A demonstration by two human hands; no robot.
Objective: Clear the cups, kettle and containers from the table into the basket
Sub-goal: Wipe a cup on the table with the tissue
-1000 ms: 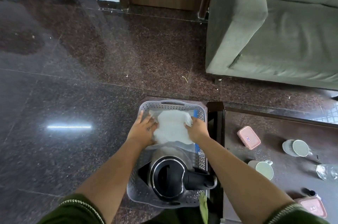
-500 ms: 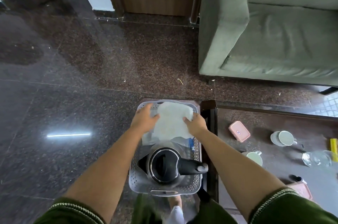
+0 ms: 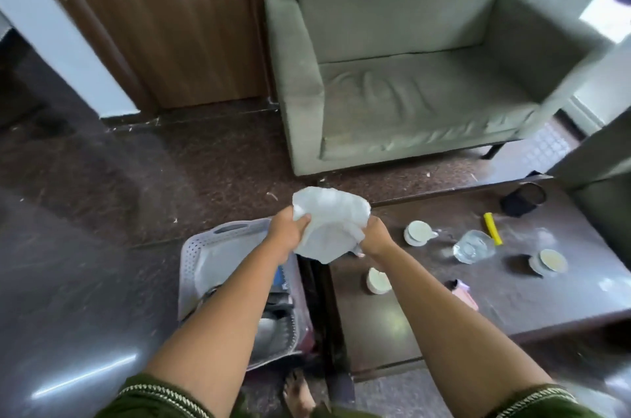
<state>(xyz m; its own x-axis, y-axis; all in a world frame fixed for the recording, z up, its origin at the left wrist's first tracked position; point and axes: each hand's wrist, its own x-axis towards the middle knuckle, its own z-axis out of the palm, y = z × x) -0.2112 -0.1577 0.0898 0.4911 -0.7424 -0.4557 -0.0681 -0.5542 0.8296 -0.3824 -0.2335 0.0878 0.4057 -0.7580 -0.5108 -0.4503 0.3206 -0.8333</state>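
Both my hands, left [image 3: 286, 234] and right [image 3: 376, 237], clutch one crumpled white cloth [image 3: 329, 223]; three round cups [image 3: 417, 232] right, perforated basket [image 3: 218, 240] below-left.

basket [image 3: 205, 247] sits on the floor left of the table [image 3: 512, 308]; sofa [image 3: 409, 76] behind, kettle [image 3: 273, 325] seemingly inside basket.

Dark green short sleeves [image 3: 543, 405] with pale embroidered trim at the hems, bare forearms, one bare foot [image 3: 298, 395].
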